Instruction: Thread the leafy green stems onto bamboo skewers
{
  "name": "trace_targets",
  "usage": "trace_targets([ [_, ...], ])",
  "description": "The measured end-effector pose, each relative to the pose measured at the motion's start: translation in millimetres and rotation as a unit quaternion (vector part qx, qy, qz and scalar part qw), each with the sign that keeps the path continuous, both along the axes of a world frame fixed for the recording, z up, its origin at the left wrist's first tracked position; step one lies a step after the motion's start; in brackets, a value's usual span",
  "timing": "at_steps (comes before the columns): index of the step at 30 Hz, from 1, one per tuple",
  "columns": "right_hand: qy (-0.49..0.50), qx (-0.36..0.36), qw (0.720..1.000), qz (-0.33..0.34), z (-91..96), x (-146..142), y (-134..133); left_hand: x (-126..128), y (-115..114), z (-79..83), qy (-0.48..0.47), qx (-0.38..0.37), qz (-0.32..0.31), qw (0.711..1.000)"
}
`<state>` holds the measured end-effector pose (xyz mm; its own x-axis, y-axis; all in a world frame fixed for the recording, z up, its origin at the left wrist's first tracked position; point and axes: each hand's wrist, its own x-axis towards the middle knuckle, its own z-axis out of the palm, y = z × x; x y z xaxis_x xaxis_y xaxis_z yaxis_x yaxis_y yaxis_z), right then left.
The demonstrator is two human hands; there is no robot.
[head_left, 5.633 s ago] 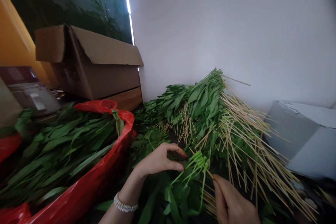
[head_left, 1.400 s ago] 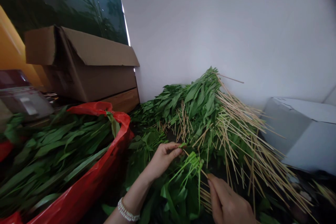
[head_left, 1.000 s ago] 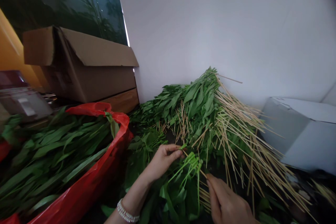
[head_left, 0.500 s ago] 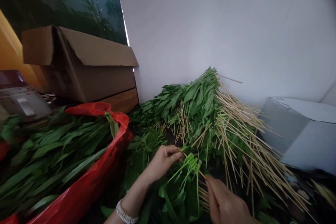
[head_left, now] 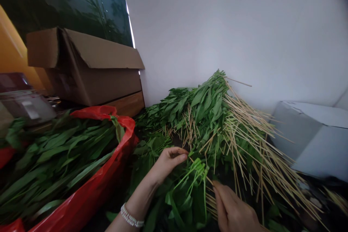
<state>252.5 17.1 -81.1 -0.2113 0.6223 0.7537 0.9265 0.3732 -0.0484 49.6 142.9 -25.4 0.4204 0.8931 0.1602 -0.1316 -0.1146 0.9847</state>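
Observation:
My left hand (head_left: 167, 161), with a bead bracelet on its wrist, pinches the end of a green leaf stalk (head_left: 190, 153) between thumb and forefinger. My right hand (head_left: 233, 212) is closed around a thin wooden skewer (head_left: 209, 181) whose far end carries a bunch of leaf stalks (head_left: 194, 172). The two hands sit close together over a heap of loose green leaves (head_left: 178, 203). Behind them rises a big pile of leaves threaded on skewers (head_left: 217, 116), their bare ends fanning out to the right.
A red plastic bag (head_left: 108, 177) full of long green leaves (head_left: 54, 159) lies at the left. Behind it is an open cardboard box (head_left: 89, 69) under a dark panel. A grey box (head_left: 312, 134) stands at the right against the white wall.
My left hand has shifted slightly up and left, still pinching a stalk. My right hand has stayed low on the skewer. The piles have not moved.

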Motion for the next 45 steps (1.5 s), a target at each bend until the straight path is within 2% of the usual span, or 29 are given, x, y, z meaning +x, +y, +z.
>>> trace_targets([
  [5,0.015,0.002,1.0,0.004,3.6,-3,0,1,1,-3.5,-0.021,-0.053,-0.006,0.998],
  [15,0.036,-0.008,0.999,0.013,1.7,-8,-1,3,-1,-4.8,0.001,-0.062,-0.046,0.997],
  [20,0.012,-0.015,1.0,0.01,-0.7,-7,0,2,-5,-1.0,0.025,-0.01,-0.064,0.998],
  [25,-0.003,-0.002,1.0,0.008,3.9,-4,0,2,-12,7.4,0.104,0.085,-0.146,0.98],
  [27,-0.013,-0.004,1.0,-0.02,10.6,-3,-2,1,-11,11.2,0.126,0.104,-0.136,0.977],
  [30,-0.023,-0.007,0.998,-0.059,23.1,0,-5,-3,-6,14.3,0.114,0.135,-0.059,0.982],
  [33,0.014,-0.004,0.997,-0.075,34.1,4,-6,-8,1,11.9,0.115,0.151,0.003,0.982],
  [36,0.104,0.017,0.989,-0.105,43.8,11,-7,-11,5,4.9,0.142,0.163,-0.009,0.976],
  [39,0.197,0.022,0.966,-0.165,54.9,20,-8,-11,6,-3.7,0.256,0.208,-0.037,0.943],
  [42,0.263,0.005,0.944,-0.2,67.4,27,-11,-10,6,-9.9,0.427,0.256,0.001,0.867],
  [43,0.27,-0.002,0.942,-0.201,71.5,28,-12,-10,7,-11.0,0.457,0.265,0.012,0.849],
  [45,0.262,-0.006,0.947,-0.186,79.5,26,-15,-10,7,-12.3,0.471,0.275,0.013,0.838],
])
